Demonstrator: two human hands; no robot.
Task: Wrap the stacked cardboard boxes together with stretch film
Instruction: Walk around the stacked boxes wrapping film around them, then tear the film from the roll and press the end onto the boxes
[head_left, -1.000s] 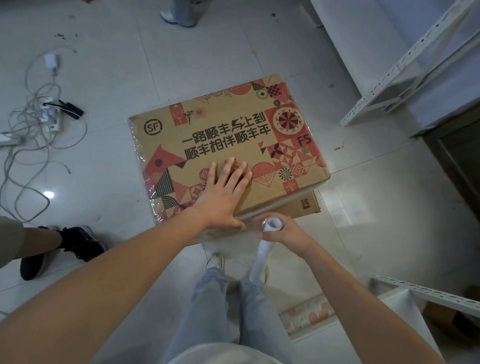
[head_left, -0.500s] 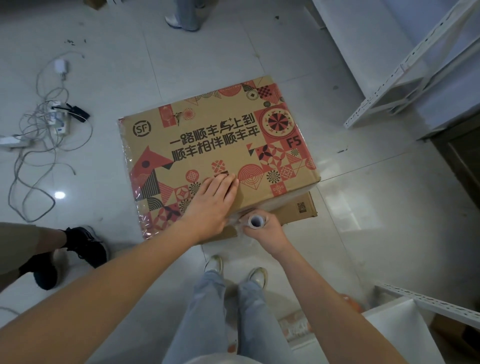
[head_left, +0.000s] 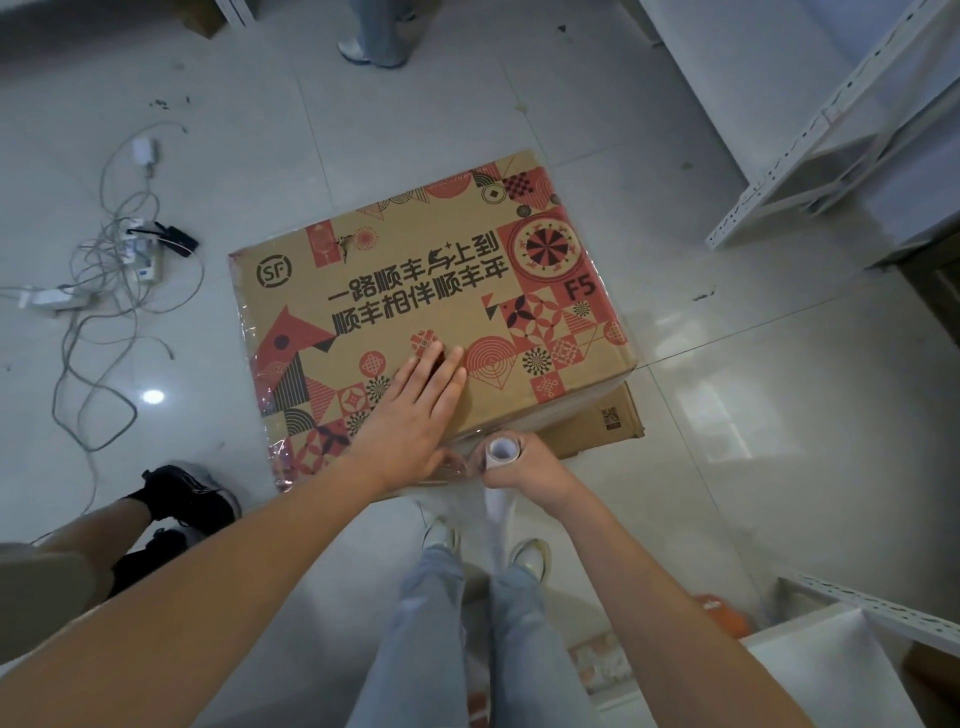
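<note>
At the near edge of the stacked boxes, the person's right hand (head_left: 511, 462) curls its fingers around a white cardboard-cored roll of clear stretch film (head_left: 497, 483), held upright with its open tube end facing the camera and its lower length hanging down between the knees. Clear film runs from the roll leftward along the near side of the stack. Just left of it, the left hand (head_left: 415, 415) lies flat with straight fingers, palm down, pressing on the top face of the large brown cardboard box printed with red and black patterns and Chinese lettering (head_left: 431, 317); it grips nothing. Shiny film wrinkles show along this box's left and near edges. That upper box sits on a plain brown cardboard box (head_left: 615, 421), whose right near corner with a small QR label sticks out from under it. Both boxes stand on the glossy pale tiled floor (head_left: 727, 395), in the middle of the scene.

Nearer, the person's 2 legs in light blue jeans (head_left: 452, 623) and pale shoes stand just in front of the stack. At the near left, another person's black shoes (head_left: 182, 499) are planted on the tiles. Far left lies a tangle of white cables with a power strip (head_left: 109, 280). At the far right stands a white metal shelf frame (head_left: 810, 171).
</note>
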